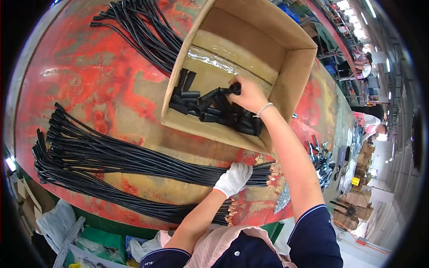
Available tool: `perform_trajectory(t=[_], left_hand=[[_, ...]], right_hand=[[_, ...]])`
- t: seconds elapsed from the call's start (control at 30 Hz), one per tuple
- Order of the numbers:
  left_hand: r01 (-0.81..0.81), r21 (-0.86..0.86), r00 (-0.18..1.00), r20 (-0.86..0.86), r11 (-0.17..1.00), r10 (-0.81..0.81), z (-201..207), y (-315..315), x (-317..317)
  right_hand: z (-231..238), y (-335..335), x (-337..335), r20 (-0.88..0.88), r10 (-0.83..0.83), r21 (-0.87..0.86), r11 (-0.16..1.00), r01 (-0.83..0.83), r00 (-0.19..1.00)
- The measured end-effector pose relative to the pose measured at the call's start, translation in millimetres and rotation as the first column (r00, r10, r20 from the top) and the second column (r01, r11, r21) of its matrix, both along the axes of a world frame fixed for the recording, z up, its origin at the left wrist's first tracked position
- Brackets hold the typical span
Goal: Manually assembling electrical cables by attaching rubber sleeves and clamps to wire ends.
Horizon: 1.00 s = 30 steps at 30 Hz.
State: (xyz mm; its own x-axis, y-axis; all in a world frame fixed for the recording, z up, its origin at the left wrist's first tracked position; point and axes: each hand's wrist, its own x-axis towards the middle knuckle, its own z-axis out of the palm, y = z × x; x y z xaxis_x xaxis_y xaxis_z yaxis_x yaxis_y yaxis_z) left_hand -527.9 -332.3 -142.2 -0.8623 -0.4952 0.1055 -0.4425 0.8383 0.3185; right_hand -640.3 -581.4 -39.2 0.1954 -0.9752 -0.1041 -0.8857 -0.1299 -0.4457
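Note:
My left hand [234, 179], in a white glove, has its fingers bent over a bundle of black cables [178, 168] near their bare copper ends [272, 174]. My bare right hand [248, 94], with a beaded bracelet at the wrist, reaches into an open cardboard box [292, 76]. Its fingers are closed on a black rubber sleeve [234, 88]. Below it a pile of similar black sleeves [210, 106] lies along the box's near-left side. A second bundle of black cables [134, 201] lies nearer me, passing under my left forearm.
Another bunch of black cables [145, 38] lies behind the box at the far left. Small silvery metal parts [282, 199] sit by the copper ends, and more metal pieces [321, 158] lie to the right. The worn red table [85, 85] has a curved-looking edge. Other people are far off right.

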Motion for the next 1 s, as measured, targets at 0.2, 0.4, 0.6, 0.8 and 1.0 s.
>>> perform_trajectory(t=[0.2,0.4,0.6,0.8,1.0], left_hand=[[0.004,-0.050,1.000,-0.015,0.999,-0.005,-1.5,4.3,-1.3],[-0.027,-0.048,1.000,0.000,0.998,0.027,-9.5,3.1,-1.6],[-0.013,-0.059,1.000,-0.025,0.998,0.012,-1.7,-1.2,2.3],[0.105,0.053,0.992,-0.069,0.993,-0.101,7.3,-4.8,-1.0],[0.051,0.244,0.999,0.002,0.968,-0.053,22.5,-9.6,-17.7]], right_hand=[[-23.5,-18.6,23.7,-0.445,0.131,0.106,0.990,-0.093,0.886],[24.2,-12.3,22.3,-0.190,-0.005,0.007,1.000,0.007,0.982],[-13.3,12.1,35.3,-0.128,-0.031,0.124,0.991,0.047,0.991],[-42.6,17.9,46.2,-0.351,-0.066,0.089,0.991,0.103,0.934],[78.6,111.3,-19.9,0.735,-0.200,-0.093,0.917,0.388,0.648]])
